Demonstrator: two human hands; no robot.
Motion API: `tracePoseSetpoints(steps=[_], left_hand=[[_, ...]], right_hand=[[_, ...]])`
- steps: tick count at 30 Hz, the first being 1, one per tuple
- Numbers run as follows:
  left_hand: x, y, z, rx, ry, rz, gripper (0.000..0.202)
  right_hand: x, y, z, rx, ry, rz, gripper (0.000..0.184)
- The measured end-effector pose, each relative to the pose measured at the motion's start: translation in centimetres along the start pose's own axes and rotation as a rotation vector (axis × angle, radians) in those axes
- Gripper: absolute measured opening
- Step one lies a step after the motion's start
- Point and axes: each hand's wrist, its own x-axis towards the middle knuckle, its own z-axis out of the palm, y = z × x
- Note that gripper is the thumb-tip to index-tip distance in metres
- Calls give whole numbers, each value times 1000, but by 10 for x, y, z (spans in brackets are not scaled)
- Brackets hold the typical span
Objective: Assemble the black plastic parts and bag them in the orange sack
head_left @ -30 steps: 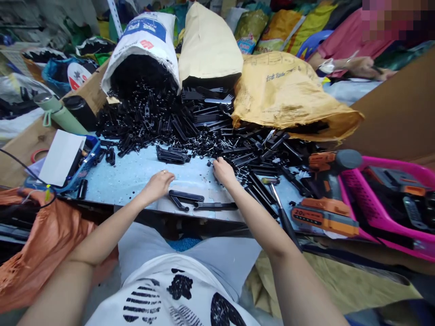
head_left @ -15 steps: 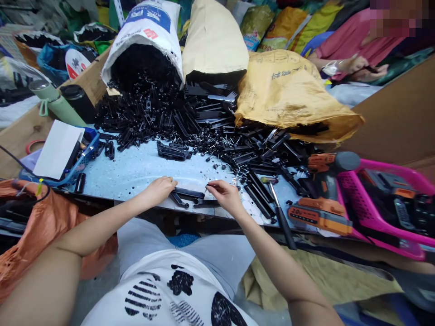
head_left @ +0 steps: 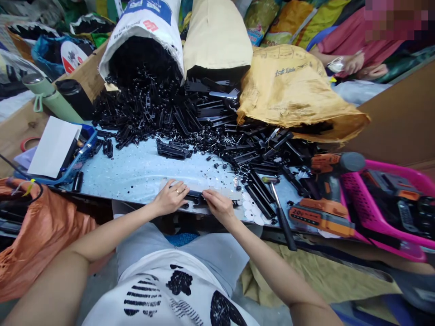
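A long black plastic bar (head_left: 195,195) lies at the front edge of the blue work surface, between my hands. My left hand (head_left: 171,198), with a ring on one finger, is closed over its left end. The fingers of my right hand (head_left: 219,206) are pinched together at the bar's right part; whatever small thing is between them is hidden. Another dark part (head_left: 235,203) shows just right of my right hand. Farther back lies a small stack of black plastic parts (head_left: 174,149).
Black parts and screws (head_left: 204,131) pile up before a white sack (head_left: 146,31), a cream sack (head_left: 217,36) and a yellow sack (head_left: 288,90). At right are a hammer (head_left: 282,217), an orange drill (head_left: 322,210) and a pink basket (head_left: 360,203). A co-worker (head_left: 353,59) sits beyond.
My right hand has moved left and down onto the black bar, its fingertips now touching it. My left hand has shifted right and slightly down, with its fingers over the bar.
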Motion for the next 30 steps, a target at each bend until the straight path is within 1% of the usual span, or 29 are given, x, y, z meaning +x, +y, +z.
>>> tracePoseSetpoints(steps=[3, 6, 9, 12, 15, 17, 21, 22, 24, 26, 27, 28, 30], left_hand=[[17, 8, 6, -75, -108, 59, 51], [26, 10, 8, -132, -206, 92, 64], [26, 5, 8, -132, -249, 125, 64], [25, -2, 7, -101, -262, 166, 58], [26, -5, 7, -95, -260, 228, 53], [26, -5, 7, -92, -244, 234, 52], [26, -4, 7, -76, -233, 214, 52], [26, -4, 6, -78, -235, 218, 53], [26, -3, 5, -83, -239, 233, 52], [26, -2, 5, -64, -243, 220, 52], [26, -1, 5, -39, -241, 193, 52], [27, 0, 5, -5, -235, 154, 52], [27, 1, 6, 59, -206, 73, 53]], right_hand=[[-7, 9, -2, -84, -125, -86, 25], [-9, 22, -9, -118, -238, -155, 36], [-4, 37, -14, -141, -354, -239, 39], [5, 50, -15, -126, -427, -336, 42], [11, 55, -15, -116, -460, -431, 44], [10, 53, -15, -132, -465, -478, 44], [7, 50, -15, -202, -403, -442, 46], [9, 51, -15, -212, -406, -445, 46], [16, 56, -17, -222, -474, -520, 48], [25, 61, -20, -265, -544, -590, 54], [27, 61, -21, -308, -551, -583, 58], [29, 61, -22, -364, -535, -544, 62], [25, 56, -23, -487, -457, -413, 64]])
